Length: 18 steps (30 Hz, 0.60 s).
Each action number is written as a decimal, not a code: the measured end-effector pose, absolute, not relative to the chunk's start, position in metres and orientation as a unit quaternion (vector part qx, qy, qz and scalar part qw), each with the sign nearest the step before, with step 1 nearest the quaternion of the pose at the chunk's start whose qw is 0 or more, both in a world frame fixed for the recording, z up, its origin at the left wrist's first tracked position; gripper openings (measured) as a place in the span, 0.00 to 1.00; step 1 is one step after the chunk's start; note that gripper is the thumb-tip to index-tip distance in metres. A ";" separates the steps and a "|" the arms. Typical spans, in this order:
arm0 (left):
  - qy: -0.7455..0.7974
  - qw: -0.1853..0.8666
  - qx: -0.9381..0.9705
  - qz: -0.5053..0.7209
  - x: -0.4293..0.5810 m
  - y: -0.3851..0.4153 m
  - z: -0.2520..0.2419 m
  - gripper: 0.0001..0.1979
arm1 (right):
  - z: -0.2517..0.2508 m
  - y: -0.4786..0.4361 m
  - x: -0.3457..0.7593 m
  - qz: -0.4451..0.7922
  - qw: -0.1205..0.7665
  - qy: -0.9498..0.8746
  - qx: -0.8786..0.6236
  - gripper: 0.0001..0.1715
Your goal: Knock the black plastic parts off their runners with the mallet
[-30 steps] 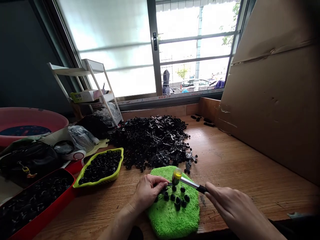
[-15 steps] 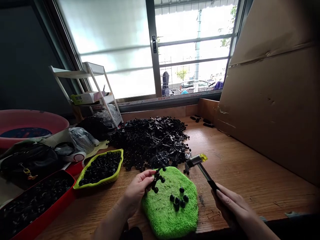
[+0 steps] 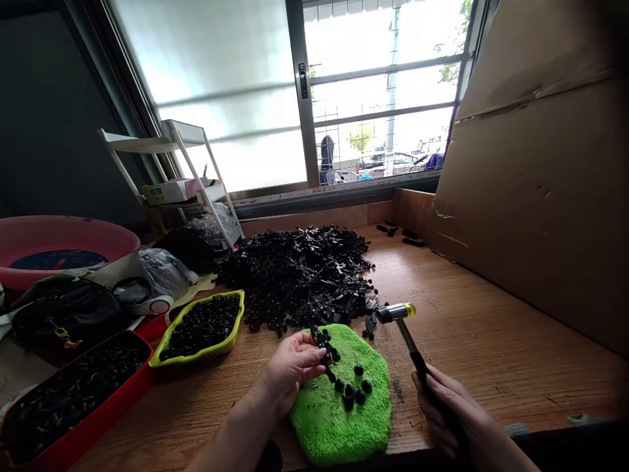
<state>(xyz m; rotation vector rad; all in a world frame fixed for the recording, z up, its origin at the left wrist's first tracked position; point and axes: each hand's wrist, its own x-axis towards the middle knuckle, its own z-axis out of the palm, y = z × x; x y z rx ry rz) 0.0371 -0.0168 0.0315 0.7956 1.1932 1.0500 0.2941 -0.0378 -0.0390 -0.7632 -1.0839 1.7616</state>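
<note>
My left hand (image 3: 297,367) pinches a black plastic piece with round knobs (image 3: 331,351) above the left part of a green fluffy pad (image 3: 334,432). Several loose round black knobs (image 3: 349,396) lie on the pad, to the right of that hand. My right hand (image 3: 449,410) is wrapped around the black handle of a small hammer (image 3: 410,344). The hammer's head, metal with a yellow face on one end and a dark one on the other, is raised beyond the pad's right side, touching nothing that I can see.
A large heap of black plastic pieces (image 3: 304,275) lies behind the pad. To the left stand a yellow-green basket (image 3: 239,321) and a red tray (image 3: 140,387), both filled with small black parts. A cardboard sheet (image 3: 535,196) leans at the right; a white rack (image 3: 189,164) stands back left.
My left hand has shifted slightly right over the pad with the knobbed piece, which has turned in the fingers. The hammer head has moved a little to the right. The view has tilted slightly.
</note>
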 end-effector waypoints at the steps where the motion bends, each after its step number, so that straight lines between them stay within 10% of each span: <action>1: 0.524 0.630 0.342 0.460 0.039 -0.016 0.031 0.14 | -0.040 -0.038 0.294 0.714 0.451 -0.439 -0.308 0.22; 18: 0.539 0.611 0.334 0.474 0.048 -0.017 0.030 0.10 | -0.039 -0.041 0.291 0.698 0.457 -0.451 -0.317 0.23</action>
